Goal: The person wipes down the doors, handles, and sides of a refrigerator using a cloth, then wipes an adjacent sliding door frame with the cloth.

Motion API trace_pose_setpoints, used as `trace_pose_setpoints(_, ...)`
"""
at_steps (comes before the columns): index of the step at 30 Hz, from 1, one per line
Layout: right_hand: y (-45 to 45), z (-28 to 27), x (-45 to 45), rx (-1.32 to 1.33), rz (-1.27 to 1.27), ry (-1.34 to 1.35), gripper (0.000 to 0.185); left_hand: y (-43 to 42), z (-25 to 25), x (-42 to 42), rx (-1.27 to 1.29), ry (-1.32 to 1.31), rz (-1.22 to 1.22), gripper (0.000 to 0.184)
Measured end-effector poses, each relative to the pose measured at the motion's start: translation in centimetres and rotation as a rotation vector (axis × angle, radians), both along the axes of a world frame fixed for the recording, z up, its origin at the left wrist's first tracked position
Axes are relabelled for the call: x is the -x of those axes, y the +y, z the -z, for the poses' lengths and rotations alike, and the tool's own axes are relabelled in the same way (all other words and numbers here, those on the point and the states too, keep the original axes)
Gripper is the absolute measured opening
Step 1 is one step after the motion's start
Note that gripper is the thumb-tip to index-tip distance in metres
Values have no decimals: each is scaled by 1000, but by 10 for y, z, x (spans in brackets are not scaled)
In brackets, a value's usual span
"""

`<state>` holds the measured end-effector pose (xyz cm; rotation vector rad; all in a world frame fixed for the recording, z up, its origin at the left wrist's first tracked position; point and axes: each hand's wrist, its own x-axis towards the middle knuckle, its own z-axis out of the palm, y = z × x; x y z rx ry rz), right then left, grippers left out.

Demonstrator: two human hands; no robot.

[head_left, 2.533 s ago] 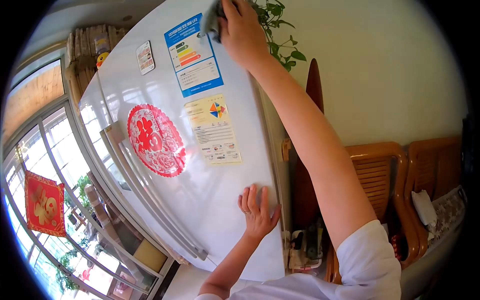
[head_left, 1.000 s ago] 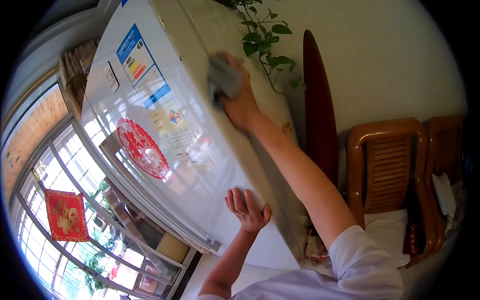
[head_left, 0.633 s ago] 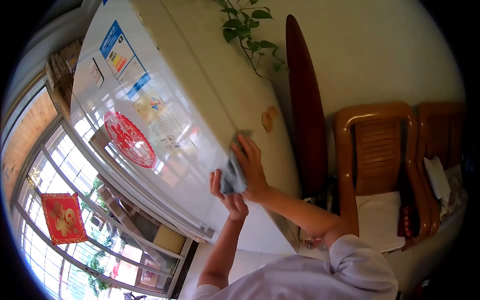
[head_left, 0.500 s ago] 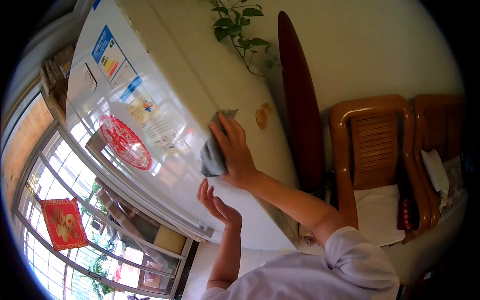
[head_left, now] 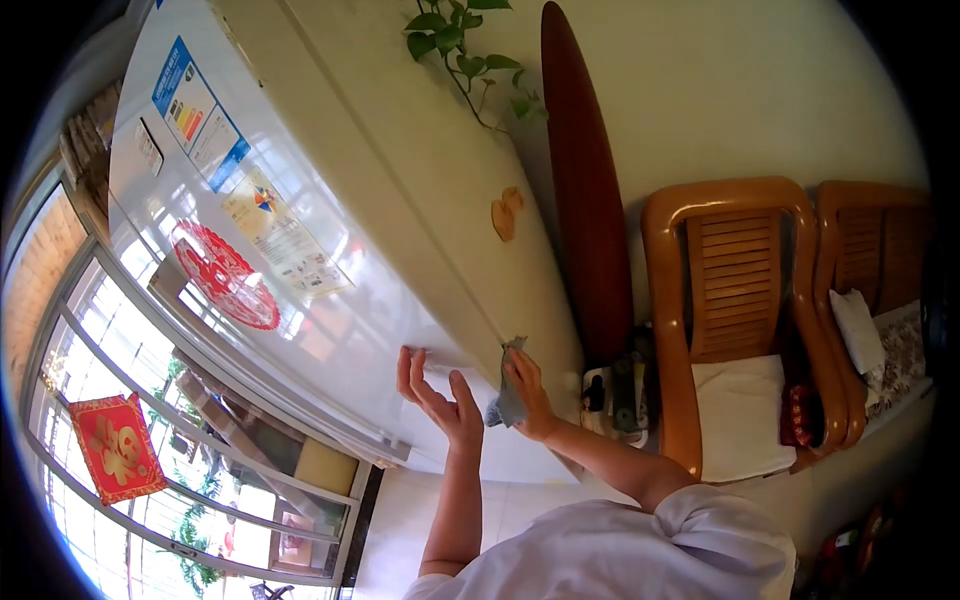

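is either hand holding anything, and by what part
The right hand holds a grey cloth, bunched about its middle, ends poking out above and below. The left hand holds nothing.

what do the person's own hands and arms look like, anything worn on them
The left hand and right hand are ungloved, five-fingered human hands. Pale, whitish short sleeves of a plain-looking shirt cover the upper arms; the forearms are bare, with no watch or markings visible. Whether there is a ring is too small to tell.
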<state>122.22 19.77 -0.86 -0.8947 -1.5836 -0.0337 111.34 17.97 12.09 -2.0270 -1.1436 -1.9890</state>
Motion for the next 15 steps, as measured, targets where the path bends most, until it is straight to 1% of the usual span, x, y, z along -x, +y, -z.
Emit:
trace_pose_setpoints(1,-2,1,1,7,-2,-1,87,0,2,2,2,5,31,45)
trace_pose_setpoints(3,-6,-7,7,109,50,37,84,-2,1,8,12,33,35,47)
trace_pose_setpoints(4,-9,-22,10,111,52,35,84,-3,0,10,12,59,44,48)
trace_pose_setpoints(6,-15,-47,19,106,92,117,81,-7,0,13,24,74,71,49)
trace_pose_setpoints(7,-15,-44,24,105,93,122,81,-8,-2,16,30,91,96,50)
trace_pose_setpoints(9,-1,-41,32,160,174,129,82,-11,-6,21,33,109,108,53)
trace_pose_setpoints(10,3,-32,32,139,180,133,82,-11,-8,23,42,116,121,56)
trace_pose_setpoints(12,-2,10,26,100,182,40,83,-12,-10,28,43,109,134,56)
trace_pose_setpoints(14,-12,40,21,120,164,64,84,-15,-10,32,81,128,138,56)
trace_pose_setpoints(15,-16,35,21,155,141,95,85,-15,-7,33,77,119,136,55)
